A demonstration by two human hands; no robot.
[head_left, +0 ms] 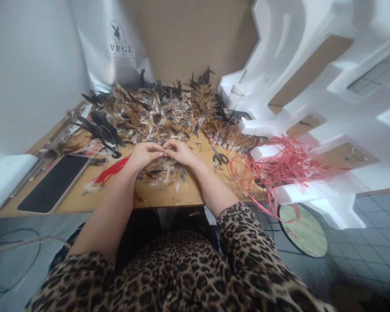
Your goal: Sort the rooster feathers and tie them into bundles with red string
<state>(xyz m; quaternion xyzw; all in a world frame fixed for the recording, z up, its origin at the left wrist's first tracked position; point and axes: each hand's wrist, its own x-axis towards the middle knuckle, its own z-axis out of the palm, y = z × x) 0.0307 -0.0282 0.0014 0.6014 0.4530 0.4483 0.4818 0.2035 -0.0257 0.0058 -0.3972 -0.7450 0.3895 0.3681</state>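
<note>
My left hand (146,154) and my right hand (178,151) meet at the fingertips above the near part of the table. Both are closed in a pinch on something small between them, too small to make out. Loose feathers (164,173) lie under and just in front of my hands. Behind them spreads a wide heap of brown, white and black feathers (149,112). A bundle of red ribbon strips (112,171) rests beside my left wrist. To the right of my right hand lie scissors with black handles (220,159).
A phone (53,184) and a white box (9,180) occupy the left side. Tangled pink-red ribbons (289,162) hang over white foam pieces (341,208) at the right. At the back stand a silver bag (117,65) and a clear bottle (235,95).
</note>
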